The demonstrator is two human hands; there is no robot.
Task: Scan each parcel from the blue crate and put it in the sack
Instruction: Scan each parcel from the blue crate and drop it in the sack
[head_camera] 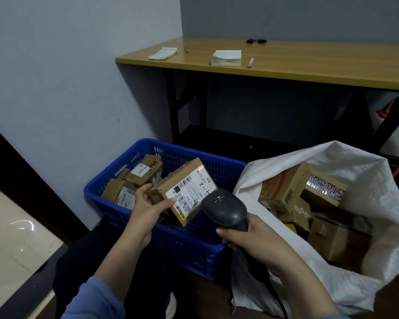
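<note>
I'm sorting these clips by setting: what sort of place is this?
Probably a small parcel-sorting room: a blue plastic mesh crate of labelled cardboard parcels, a white woven sack holding more boxes, and a black handheld barcode scanner gripped by the right hand, aimed at the parcel the left hand holds.

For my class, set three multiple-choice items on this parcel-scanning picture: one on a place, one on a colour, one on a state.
1. Where is the parcel that the left hand holds?
A. above the blue crate
B. on the floor
C. on the table

2. What colour is the sack?
A. green
B. white
C. red

3. What is the right hand doing?
A. resting open
B. pointing at the wall
C. gripping the barcode scanner

Answers:
1 A: the crate lies right beneath the parcel.
2 B: its woven cloth is white.
3 C: the fingers curl round the scanner's handle.
</note>
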